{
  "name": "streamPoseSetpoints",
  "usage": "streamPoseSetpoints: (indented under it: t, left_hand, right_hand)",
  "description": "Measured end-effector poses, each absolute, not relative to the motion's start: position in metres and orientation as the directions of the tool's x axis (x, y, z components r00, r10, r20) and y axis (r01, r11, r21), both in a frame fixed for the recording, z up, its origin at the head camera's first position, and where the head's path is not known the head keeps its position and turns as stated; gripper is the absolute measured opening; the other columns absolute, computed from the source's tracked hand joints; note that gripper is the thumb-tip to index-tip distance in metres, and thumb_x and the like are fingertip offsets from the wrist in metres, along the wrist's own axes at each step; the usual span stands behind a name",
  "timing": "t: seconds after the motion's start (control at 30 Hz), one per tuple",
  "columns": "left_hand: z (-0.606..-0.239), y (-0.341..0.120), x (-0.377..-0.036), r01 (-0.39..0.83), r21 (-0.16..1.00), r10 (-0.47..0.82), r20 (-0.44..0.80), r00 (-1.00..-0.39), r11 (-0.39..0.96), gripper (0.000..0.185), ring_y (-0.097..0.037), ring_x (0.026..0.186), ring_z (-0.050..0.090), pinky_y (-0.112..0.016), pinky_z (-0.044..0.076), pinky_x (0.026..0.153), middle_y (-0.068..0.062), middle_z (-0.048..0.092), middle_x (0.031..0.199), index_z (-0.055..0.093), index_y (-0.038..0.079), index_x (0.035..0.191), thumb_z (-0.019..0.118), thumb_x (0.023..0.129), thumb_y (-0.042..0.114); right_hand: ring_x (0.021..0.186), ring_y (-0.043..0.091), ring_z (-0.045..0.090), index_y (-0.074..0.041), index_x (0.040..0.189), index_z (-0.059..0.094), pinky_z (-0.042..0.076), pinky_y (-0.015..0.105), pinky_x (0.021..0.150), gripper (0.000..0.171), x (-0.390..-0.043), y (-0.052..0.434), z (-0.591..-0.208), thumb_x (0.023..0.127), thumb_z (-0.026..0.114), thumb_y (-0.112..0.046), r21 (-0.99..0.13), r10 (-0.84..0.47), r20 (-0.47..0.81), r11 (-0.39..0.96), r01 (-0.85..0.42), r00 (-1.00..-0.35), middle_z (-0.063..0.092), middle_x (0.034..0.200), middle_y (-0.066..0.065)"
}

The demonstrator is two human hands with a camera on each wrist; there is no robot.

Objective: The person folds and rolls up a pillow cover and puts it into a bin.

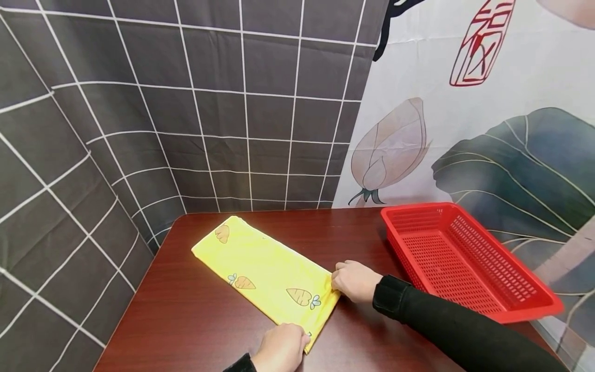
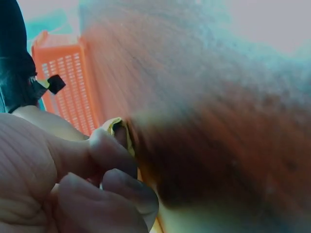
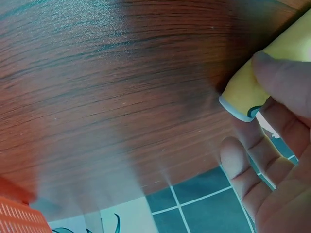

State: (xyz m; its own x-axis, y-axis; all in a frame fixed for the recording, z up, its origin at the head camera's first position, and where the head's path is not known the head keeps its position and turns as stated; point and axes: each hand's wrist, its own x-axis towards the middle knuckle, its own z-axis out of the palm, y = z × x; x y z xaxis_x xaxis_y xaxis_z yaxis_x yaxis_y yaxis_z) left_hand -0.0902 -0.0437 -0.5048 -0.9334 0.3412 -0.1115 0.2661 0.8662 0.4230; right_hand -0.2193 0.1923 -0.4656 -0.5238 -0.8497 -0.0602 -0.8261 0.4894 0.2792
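Note:
A yellow cloth (image 1: 265, 263) printed with carrots lies folded into a long rectangle, slanting across the brown table. At its near corner my left hand (image 1: 282, 347) grips the edge; in the left wrist view, a bit of yellow cloth (image 2: 130, 141) pokes out between thumb and fingers. My right hand (image 1: 354, 280) pinches the right corner. The right wrist view has that cloth end (image 3: 243, 94) under the thumb of the right hand (image 3: 286, 145), its pale hem showing. What the fingertips do beneath the fabric is partly hidden.
A red plastic basket (image 1: 469, 305) with slotted walls stands on the table's right side, beside the right forearm. The brown tabletop (image 1: 153, 315) ends at a dark checked curtain (image 1: 269, 119) behind and to the left. A lotus-print sheet (image 1: 400, 77) hangs at the back right.

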Motion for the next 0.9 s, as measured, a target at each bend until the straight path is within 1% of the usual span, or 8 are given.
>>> streamPoseSetpoints:
  t: [0.03, 0.1, 0.2, 0.37, 0.53, 0.67, 0.77, 0.9]
  left_hand:
    - [-0.51, -0.044, -0.092, 0.26, 0.417, 0.336, -0.118, -0.935, 0.871, 0.04, -0.01, 0.065, 0.059, -0.038, 0.049, 0.063, 0.009, 0.056, 0.067, 0.058, 0.022, 0.069, 0.064, 0.105, 0.038]
    - [-0.521, -0.045, -0.097, 0.231, 0.398, 0.311, -0.148, -0.939, 0.888, 0.043, -0.012, 0.065, 0.058, -0.04, 0.05, 0.064, 0.006, 0.056, 0.068, 0.056, 0.021, 0.069, 0.062, 0.106, 0.041]
    - [-0.532, -0.045, -0.102, 0.212, 0.321, 0.269, -0.146, -0.952, 0.923, 0.043, -0.018, 0.068, 0.063, -0.043, 0.053, 0.065, 0.002, 0.061, 0.071, 0.059, 0.018, 0.07, 0.062, 0.104, 0.045]
    - [-0.518, -0.044, -0.099, 0.188, 0.229, 0.215, -0.096, -0.972, 0.955, 0.042, -0.023, 0.068, 0.068, -0.047, 0.056, 0.064, -0.003, 0.067, 0.071, 0.065, 0.014, 0.072, 0.071, 0.097, 0.047]
    - [-0.501, -0.042, -0.093, 0.198, 0.205, 0.214, -0.06, -0.975, 0.958, 0.041, -0.021, 0.065, 0.066, -0.044, 0.055, 0.061, -0.001, 0.065, 0.068, 0.065, 0.015, 0.07, 0.075, 0.093, 0.048]
    - [-0.499, -0.041, -0.092, 0.204, 0.213, 0.213, -0.018, -0.977, 0.955, 0.036, -0.021, 0.068, 0.068, -0.043, 0.054, 0.062, 0.0, 0.065, 0.071, 0.065, 0.013, 0.081, 0.079, 0.091, 0.045]
    - [-0.498, -0.04, -0.092, 0.206, 0.222, 0.212, -0.005, -0.977, 0.953, 0.035, -0.021, 0.071, 0.069, -0.043, 0.054, 0.064, 0.0, 0.065, 0.074, 0.063, 0.013, 0.087, 0.081, 0.09, 0.043]
    - [-0.498, -0.039, -0.092, 0.221, 0.202, 0.224, 0.007, -0.975, 0.954, 0.035, -0.021, 0.07, 0.069, -0.044, 0.054, 0.061, 0.0, 0.066, 0.073, 0.063, 0.014, 0.083, 0.083, 0.089, 0.042]
  right_hand:
    - [0.074, 0.013, 0.047, -0.027, 0.091, 0.082, 0.036, 0.025, 0.067, 0.004, -0.219, 0.192, -0.465, 0.089, 0.085, -0.025, 0.276, -0.847, -0.069, 0.491, -0.826, -0.526, 0.075, 0.084, -0.01]
    - [0.074, 0.013, 0.047, -0.027, 0.092, 0.082, 0.035, 0.025, 0.067, 0.005, -0.219, 0.192, -0.465, 0.089, 0.086, -0.025, 0.271, -0.844, -0.078, 0.494, -0.826, -0.531, 0.075, 0.085, -0.01]
    - [0.073, 0.013, 0.047, -0.028, 0.091, 0.082, 0.034, 0.025, 0.066, 0.005, -0.22, 0.192, -0.466, 0.089, 0.086, -0.025, 0.273, -0.842, -0.08, 0.497, -0.824, -0.534, 0.075, 0.084, -0.01]
    - [0.072, 0.012, 0.046, -0.028, 0.09, 0.082, 0.034, 0.024, 0.065, 0.005, -0.221, 0.192, -0.468, 0.088, 0.087, -0.026, 0.278, -0.836, -0.084, 0.503, -0.819, -0.542, 0.075, 0.083, -0.01]
    - [0.072, 0.012, 0.045, -0.028, 0.09, 0.082, 0.034, 0.025, 0.066, 0.005, -0.22, 0.193, -0.467, 0.088, 0.087, -0.026, 0.275, -0.831, -0.09, 0.509, -0.816, -0.549, 0.075, 0.083, -0.011]
    - [0.072, 0.012, 0.045, -0.029, 0.092, 0.082, 0.034, 0.025, 0.066, 0.007, -0.219, 0.194, -0.464, 0.087, 0.087, -0.028, 0.284, -0.823, -0.115, 0.509, -0.813, -0.556, 0.077, 0.084, -0.011]
    - [0.073, 0.012, 0.046, -0.031, 0.095, 0.082, 0.036, 0.026, 0.068, 0.011, -0.219, 0.192, -0.461, 0.086, 0.088, -0.031, 0.281, -0.802, -0.155, 0.524, -0.804, -0.577, 0.078, 0.085, -0.011]
    - [0.071, 0.012, 0.049, -0.028, 0.095, 0.08, 0.043, 0.026, 0.071, 0.011, -0.224, 0.185, -0.46, 0.087, 0.087, -0.032, 0.227, -0.752, -0.207, 0.586, -0.778, -0.626, 0.073, 0.078, -0.011]
